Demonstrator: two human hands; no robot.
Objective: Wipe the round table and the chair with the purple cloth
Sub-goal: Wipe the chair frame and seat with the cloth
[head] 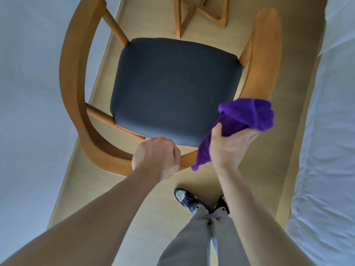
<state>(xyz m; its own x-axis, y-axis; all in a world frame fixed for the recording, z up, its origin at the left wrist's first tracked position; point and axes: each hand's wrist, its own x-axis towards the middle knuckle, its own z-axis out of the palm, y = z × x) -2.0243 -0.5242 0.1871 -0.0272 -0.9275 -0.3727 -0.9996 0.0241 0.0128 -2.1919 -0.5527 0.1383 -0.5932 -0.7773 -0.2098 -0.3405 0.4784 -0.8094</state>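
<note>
I look straight down on a wooden chair [76,77] with a curved back rail and a dark grey seat cushion [172,89]. My left hand [156,157] grips the near part of the curved back rail with curled fingers. My right hand [228,144] holds the purple cloth [247,116] against the rail's right side, thumb over the fabric; one tail of the cloth hangs down past the rail. Only the wooden legs of a table [201,14] show at the top edge; its top is out of view.
A pale wall [28,93] runs close along the chair's left side. A bed with white linen [326,150] lies along the right. The floor [115,198] is light wood. My feet in dark shoes [192,202] stand just behind the chair.
</note>
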